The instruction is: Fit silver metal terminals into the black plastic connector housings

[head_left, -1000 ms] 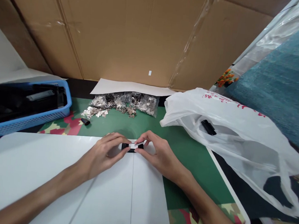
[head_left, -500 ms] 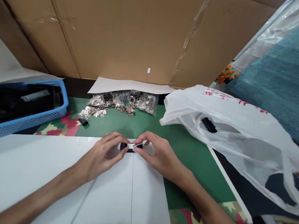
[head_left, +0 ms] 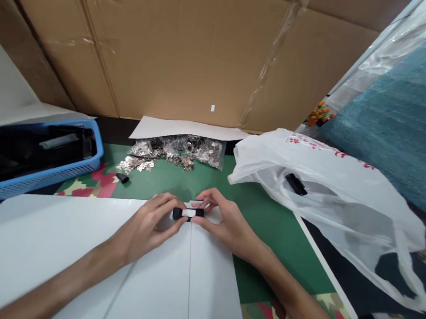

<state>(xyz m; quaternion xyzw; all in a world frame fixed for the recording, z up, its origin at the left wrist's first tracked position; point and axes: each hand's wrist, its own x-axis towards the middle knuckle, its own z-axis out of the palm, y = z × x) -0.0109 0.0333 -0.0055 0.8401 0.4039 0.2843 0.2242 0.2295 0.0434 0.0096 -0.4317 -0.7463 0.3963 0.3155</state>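
Both hands meet over the far edge of the white sheets, around a small black plastic case with a pale middle section. My left hand pinches its left end between thumb and fingers. My right hand is closed at the right end, thumb in front and fingers behind. Just behind the case, by the right fingertips, shows a thin, pale, dark-edged strip; whether the fingers grip it I cannot tell. A small black plastic piece lies beyond my left hand on the green mat.
A blue basket of dark parts stands at left. Several small metal pieces lie by clear bags at the back. A white plastic bag with a black part sits at right. Cardboard rises behind.
The thin strip that slanted over the case's right part is now behind the case, lying level. More of the pale middle shows. The whole view has shifted slightly.
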